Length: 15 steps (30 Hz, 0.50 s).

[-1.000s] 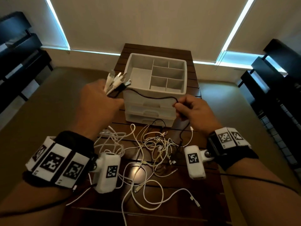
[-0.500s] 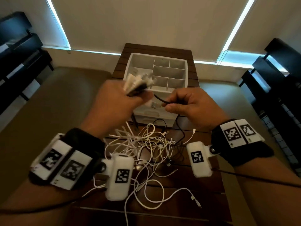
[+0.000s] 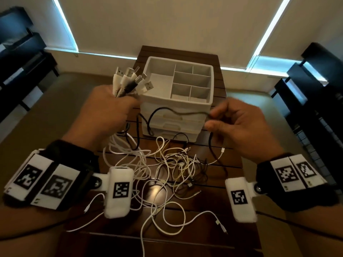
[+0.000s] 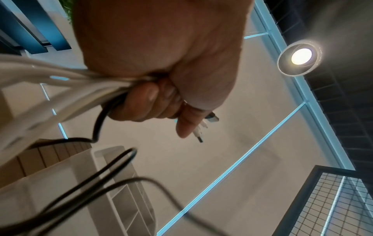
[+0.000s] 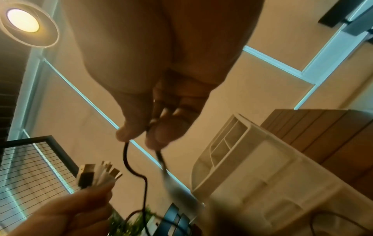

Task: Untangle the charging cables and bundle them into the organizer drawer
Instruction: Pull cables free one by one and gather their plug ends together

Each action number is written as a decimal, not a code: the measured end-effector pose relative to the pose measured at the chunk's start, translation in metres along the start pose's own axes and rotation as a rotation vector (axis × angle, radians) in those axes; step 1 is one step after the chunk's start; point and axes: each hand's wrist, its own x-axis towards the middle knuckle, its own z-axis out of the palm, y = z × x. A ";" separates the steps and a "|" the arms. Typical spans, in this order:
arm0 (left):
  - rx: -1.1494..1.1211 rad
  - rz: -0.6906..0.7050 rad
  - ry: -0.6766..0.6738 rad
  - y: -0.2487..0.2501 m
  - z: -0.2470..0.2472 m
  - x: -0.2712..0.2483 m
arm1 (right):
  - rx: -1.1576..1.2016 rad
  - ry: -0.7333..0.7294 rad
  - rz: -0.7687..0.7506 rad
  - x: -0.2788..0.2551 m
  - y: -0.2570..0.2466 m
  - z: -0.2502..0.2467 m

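My left hand (image 3: 109, 110) grips a bunch of USB plug ends (image 3: 130, 80), white ones and one black, fanned upward left of the organizer (image 3: 176, 112). The same fist (image 4: 161, 76) squeezes the cords. A black cable (image 3: 167, 111) runs from that bunch across the organizer's front to my right hand (image 3: 233, 123), which pinches it between thumb and fingers (image 5: 157, 135). A tangle of white and black cables (image 3: 167, 167) lies on the wooden table (image 3: 230, 164) below both hands. The white organizer has an open divided top tray and closed drawers beneath.
Dark shelving (image 3: 20, 58) stands at the far left, and dark wire-mesh shelving (image 3: 315, 101) at the right. Loose white cable ends (image 3: 220, 227) trail toward the table's near edge.
My hands have moved apart: the left went left with the plug bunch, the right slid right along the black cable, which now hangs stretched across the organizer's front.
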 end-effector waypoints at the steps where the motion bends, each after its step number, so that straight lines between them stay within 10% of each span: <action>1: -0.009 0.001 0.006 0.000 -0.001 0.002 | 0.024 -0.076 0.038 -0.004 -0.001 0.003; 6: -0.046 -0.045 0.012 0.002 -0.013 0.010 | 0.146 -0.485 0.559 -0.041 0.033 0.040; 10: -0.011 -0.171 -0.094 -0.006 -0.011 0.011 | -0.583 -1.006 0.540 -0.065 0.086 0.065; 15: 0.063 -0.288 -0.258 -0.019 -0.001 0.000 | -0.853 -0.558 0.496 -0.047 0.144 0.054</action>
